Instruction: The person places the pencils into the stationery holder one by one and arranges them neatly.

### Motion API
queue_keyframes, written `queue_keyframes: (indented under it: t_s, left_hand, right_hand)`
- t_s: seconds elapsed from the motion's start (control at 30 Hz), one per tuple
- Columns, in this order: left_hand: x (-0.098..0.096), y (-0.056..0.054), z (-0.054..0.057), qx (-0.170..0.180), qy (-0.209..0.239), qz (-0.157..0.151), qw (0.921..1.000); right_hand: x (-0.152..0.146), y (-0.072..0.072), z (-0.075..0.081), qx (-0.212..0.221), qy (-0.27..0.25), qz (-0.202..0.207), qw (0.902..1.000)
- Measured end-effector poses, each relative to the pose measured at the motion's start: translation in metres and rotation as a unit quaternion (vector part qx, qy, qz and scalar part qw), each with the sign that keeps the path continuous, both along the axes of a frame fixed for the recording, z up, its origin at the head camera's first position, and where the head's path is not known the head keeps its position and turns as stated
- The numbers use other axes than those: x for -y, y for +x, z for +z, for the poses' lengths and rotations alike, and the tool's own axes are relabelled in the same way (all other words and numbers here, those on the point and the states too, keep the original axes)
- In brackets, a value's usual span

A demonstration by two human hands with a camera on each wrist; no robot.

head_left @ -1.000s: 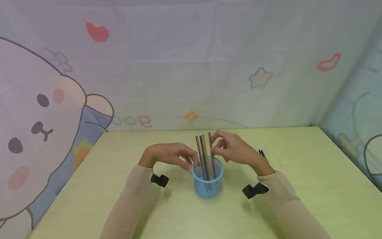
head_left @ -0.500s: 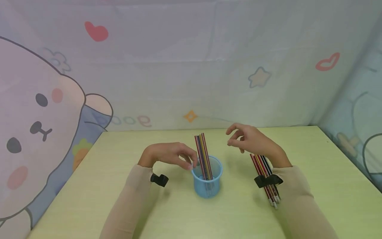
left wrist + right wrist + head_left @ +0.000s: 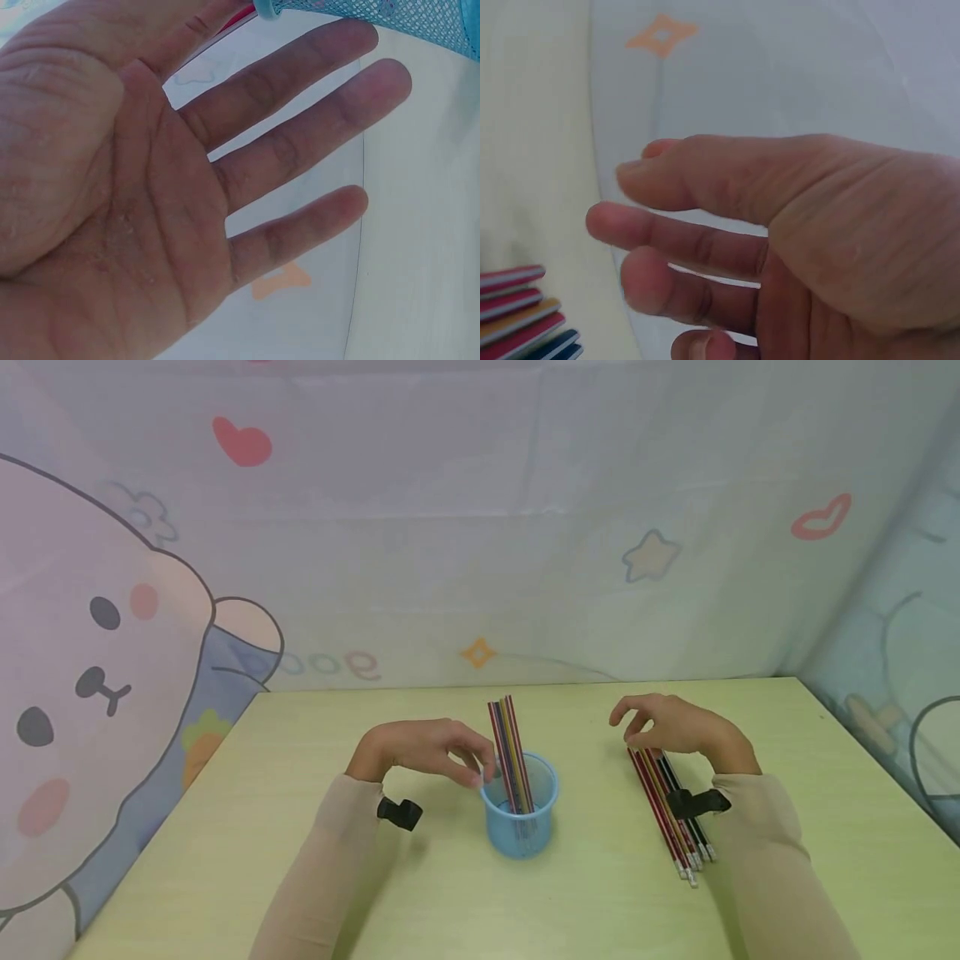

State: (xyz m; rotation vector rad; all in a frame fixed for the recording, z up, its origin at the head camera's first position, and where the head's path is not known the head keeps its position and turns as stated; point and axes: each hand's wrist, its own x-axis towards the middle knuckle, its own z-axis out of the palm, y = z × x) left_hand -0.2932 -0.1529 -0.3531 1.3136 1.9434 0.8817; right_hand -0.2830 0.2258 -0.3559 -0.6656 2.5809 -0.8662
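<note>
A light blue mesh pencil cup (image 3: pixel 520 837) stands upright on the table, with several striped pencils (image 3: pixel 509 747) leaning in it. My left hand (image 3: pixel 431 747) pinches the cup's left rim between thumb and index finger, though the contact is partly cut off at the top of the left wrist view. There, the other fingers (image 3: pixel 300 150) extend straight below the mesh wall (image 3: pixel 435 24). My right hand (image 3: pixel 675 724) is over the far ends of a bundle of pencils (image 3: pixel 663 818) on the table. Its fingers bend loosely around nothing; in the right wrist view the pencil ends (image 3: pixel 525 315) lie apart from them.
The pale yellow-green table (image 3: pixel 592 902) runs back to a printed cloth (image 3: pixel 420 527) hanging behind it. White-tipped pencil ends (image 3: pixel 692 870) point toward the near edge. Dark wrist cameras (image 3: pixel 400 813) hang below both wrists.
My right hand has let go of a red pencil, which now leans with the others in the cup. It has moved right, over the pencil bundle. My left hand stays at the rim.
</note>
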Motion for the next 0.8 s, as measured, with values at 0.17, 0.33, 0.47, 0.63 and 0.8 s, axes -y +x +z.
queue_keyframes:
  t_s: [0.17, 0.33, 0.47, 0.63, 0.8]
  left_hand:
    - [0.0, 0.0, 0.0, -0.002, -0.003, 0.004, 1.0]
    - [0.0, 0.0, 0.001, 0.0, -0.002, 0.002, 1.0]
    - [0.0, 0.0, 0.001, -0.002, 0.001, 0.0, 1.0]
    - [0.0, 0.0, 0.001, 0.0, 0.006, -0.004, 1.0]
    - [0.0, 0.0, 0.0, 0.002, 0.006, -0.004, 1.0]
  right_hand:
    - [-0.007, -0.005, -0.011, 0.047, 0.013, 0.001, 0.9988]
    - [-0.008, -0.009, -0.021, 0.106, 0.006, -0.003, 0.9943]
    - [-0.002, -0.01, -0.025, 0.094, 0.031, 0.0, 0.9951]
    - [0.01, -0.007, -0.031, 0.062, 0.069, -0.011, 0.9956]
    - [0.021, -0.007, -0.039, 0.028, 0.104, -0.019, 0.994]
